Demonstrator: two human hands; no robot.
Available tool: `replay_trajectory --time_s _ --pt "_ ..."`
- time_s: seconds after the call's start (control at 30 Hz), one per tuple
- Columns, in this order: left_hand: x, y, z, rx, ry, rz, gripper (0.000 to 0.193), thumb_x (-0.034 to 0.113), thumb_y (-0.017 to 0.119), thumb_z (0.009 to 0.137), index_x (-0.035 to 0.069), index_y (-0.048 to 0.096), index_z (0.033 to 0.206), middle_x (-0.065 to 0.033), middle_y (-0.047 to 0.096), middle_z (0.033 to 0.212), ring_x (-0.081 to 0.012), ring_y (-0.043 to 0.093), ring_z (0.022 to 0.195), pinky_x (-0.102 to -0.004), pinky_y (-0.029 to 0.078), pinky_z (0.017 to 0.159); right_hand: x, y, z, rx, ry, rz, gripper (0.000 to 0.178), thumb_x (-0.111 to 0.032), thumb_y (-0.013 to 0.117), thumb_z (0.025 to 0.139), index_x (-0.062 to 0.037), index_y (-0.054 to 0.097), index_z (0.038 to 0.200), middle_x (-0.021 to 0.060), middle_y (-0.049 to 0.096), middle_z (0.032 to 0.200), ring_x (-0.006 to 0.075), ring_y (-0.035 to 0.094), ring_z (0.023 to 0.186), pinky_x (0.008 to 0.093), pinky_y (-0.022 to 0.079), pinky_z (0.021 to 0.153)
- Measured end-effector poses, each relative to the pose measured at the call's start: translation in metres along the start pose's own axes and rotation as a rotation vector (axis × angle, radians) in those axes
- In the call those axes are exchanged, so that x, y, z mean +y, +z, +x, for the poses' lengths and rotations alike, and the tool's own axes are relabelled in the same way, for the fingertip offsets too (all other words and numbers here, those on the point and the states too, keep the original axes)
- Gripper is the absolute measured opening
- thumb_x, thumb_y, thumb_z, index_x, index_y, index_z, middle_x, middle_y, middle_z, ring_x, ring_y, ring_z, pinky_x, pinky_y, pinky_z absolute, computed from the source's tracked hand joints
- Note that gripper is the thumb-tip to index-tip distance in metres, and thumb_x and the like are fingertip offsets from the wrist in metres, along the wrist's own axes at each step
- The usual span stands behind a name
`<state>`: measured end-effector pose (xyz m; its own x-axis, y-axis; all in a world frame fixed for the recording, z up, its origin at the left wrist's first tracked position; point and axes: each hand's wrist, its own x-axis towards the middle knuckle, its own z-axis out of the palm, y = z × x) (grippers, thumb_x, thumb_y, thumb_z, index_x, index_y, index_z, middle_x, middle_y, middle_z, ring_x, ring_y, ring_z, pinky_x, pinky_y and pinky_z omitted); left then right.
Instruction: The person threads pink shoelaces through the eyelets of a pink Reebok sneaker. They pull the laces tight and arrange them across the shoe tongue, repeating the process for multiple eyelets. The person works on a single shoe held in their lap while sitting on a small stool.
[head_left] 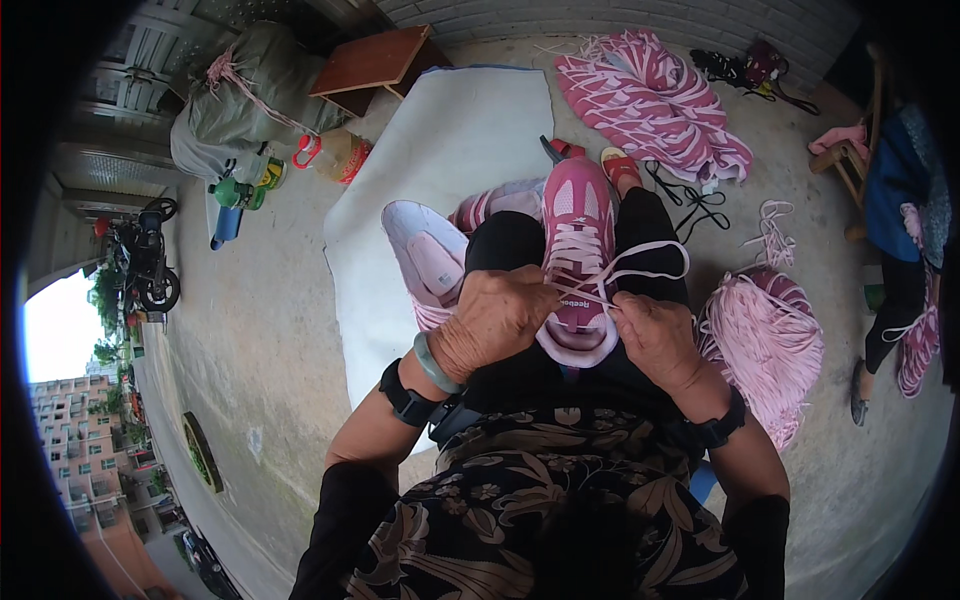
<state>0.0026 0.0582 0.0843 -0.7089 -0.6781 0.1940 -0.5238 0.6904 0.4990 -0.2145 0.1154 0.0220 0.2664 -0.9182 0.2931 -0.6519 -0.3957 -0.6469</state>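
Observation:
A pink sneaker [578, 190] rests between my knees with its toe pointing away and its heel toward me. Pale pink shoelace [640, 250] runs through its upper eyelets, and one loop bows out to the right. My left hand [505, 318] is closed, pinching a lace end at the left of the tongue. On the other side, my right hand [652, 335] pinches lace between thumb and finger. Strands cross between the hands above the tongue. Left of my knee, another pink shoe [422, 255] lies on its side, its pale insole showing.
White sheeting [440, 120] covers the floor ahead. A heap of pink shoe pieces [655, 105] lies at far right, with a bundle of pink laces [765, 345] nearer. Bottles [335, 155] and a wooden stool [372, 65] stand far left. Another person [900, 240] sits at the right edge.

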Motion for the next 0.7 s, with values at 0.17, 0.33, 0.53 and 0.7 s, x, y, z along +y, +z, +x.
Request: replay_trajectory --time_s 0.17,0.33,0.53,0.7 --pt "0.000 0.001 -0.003 -0.058 0.029 0.079 0.003 0.005 0.062 0.074 0.004 0.062 0.077 -0.0087 0.057 0.069 -0.0261 0.057 0.059 -0.0311 0.047 0.054 0.003 -0.001 0.000 -0.024 -0.021 -0.006 0.014 -0.004 0.057 0.075 -0.0031 0.055 0.089 0.0136 0.059 0.074 0.0318 0.058 0.062 0.0388 0.047 0.055" --pt "-0.015 0.008 -0.006 -0.005 -0.330 -0.379 0.008 0.008 0.060 0.082 0.003 0.060 0.076 -0.0045 0.056 0.069 -0.0131 0.053 0.062 -0.0263 0.043 0.056 0.005 0.002 0.000 -0.001 -0.039 -0.019 0.014 -0.003 0.057 0.075 -0.0027 0.055 0.089 0.0129 0.059 0.072 0.0313 0.058 0.061 0.0381 0.047 0.055" --pt "-0.036 0.006 -0.004 0.068 -0.535 -0.982 0.022 0.013 0.057 0.085 0.002 0.055 0.066 -0.0038 0.058 0.089 -0.0092 0.049 0.083 -0.0227 0.038 0.074 0.004 -0.002 -0.001 0.038 -0.108 -0.116 0.012 -0.003 0.059 0.073 -0.0034 0.056 0.085 0.0105 0.056 0.065 0.0290 0.055 0.055 0.0371 0.043 0.050" --pt "-0.043 0.005 -0.005 0.109 -0.436 -1.194 0.019 0.010 0.059 0.081 0.004 0.054 0.064 -0.0070 0.056 0.108 -0.0118 0.049 0.099 -0.0244 0.039 0.080 0.014 -0.025 -0.016 0.178 -0.221 -0.236 0.015 0.000 0.061 0.070 -0.0029 0.057 0.084 0.0069 0.050 0.058 0.0237 0.052 0.049 0.0347 0.041 0.046"
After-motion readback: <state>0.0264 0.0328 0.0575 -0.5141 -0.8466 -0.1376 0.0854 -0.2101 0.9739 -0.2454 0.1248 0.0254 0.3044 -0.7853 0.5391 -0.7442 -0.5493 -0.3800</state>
